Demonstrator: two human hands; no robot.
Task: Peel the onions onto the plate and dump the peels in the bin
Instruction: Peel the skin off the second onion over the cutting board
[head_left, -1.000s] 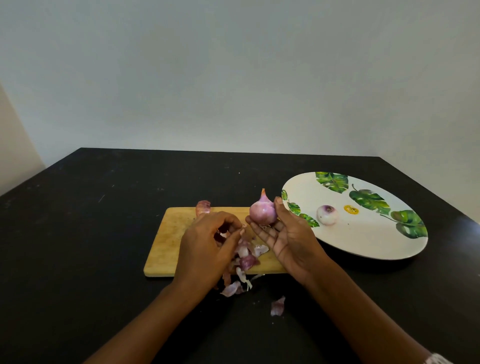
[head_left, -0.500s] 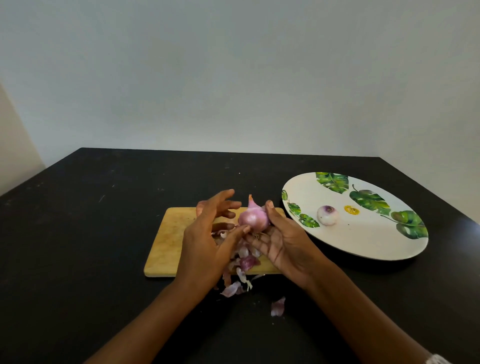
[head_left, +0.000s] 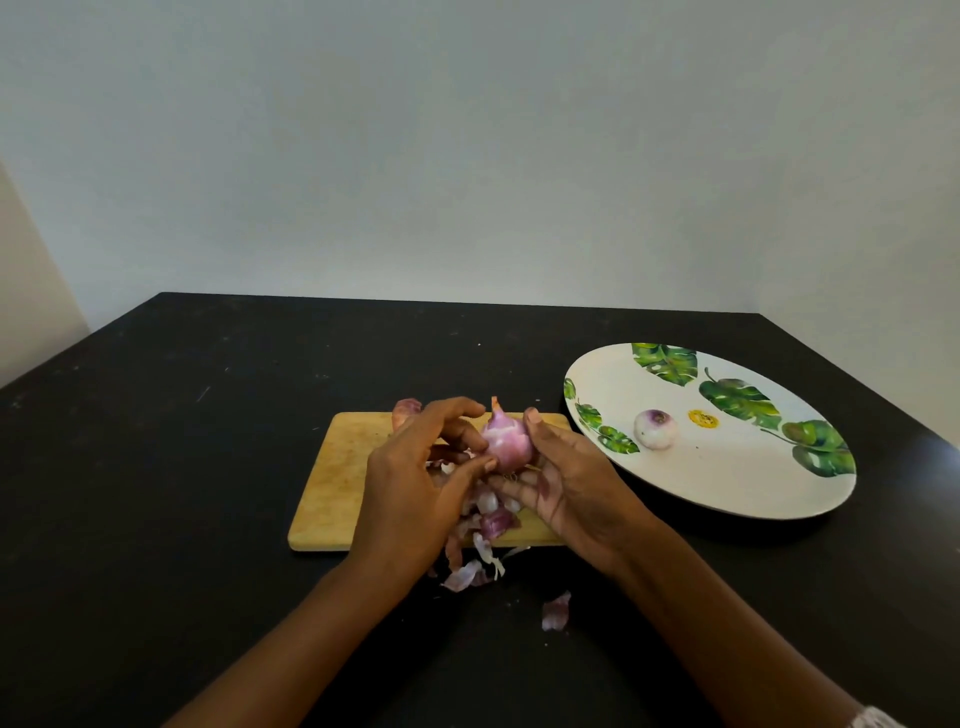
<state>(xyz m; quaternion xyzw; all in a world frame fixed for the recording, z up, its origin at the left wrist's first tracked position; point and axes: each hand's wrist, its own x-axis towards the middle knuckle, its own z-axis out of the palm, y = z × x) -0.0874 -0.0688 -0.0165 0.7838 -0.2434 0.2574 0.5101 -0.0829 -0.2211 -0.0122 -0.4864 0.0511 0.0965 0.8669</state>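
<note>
I see the left hand (head_left: 415, 486) and right hand (head_left: 574, 486) curled around a purple onion (head_left: 506, 441), pinching it between them just above the cutting board (head_left: 337, 467) mid-desk (head_left: 182, 493). Loose peels (head_left: 491, 519) lie beneath, spilling over the board's near edge. A peeled onion (head_left: 655, 428) sits on the plate (head_left: 727, 478) toward the desk's right edge.

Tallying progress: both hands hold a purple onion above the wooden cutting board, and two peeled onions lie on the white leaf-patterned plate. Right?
No: the head view shows one peeled white onion on the white leaf-patterned plate, not two. The purple onion is held as stated.
</note>
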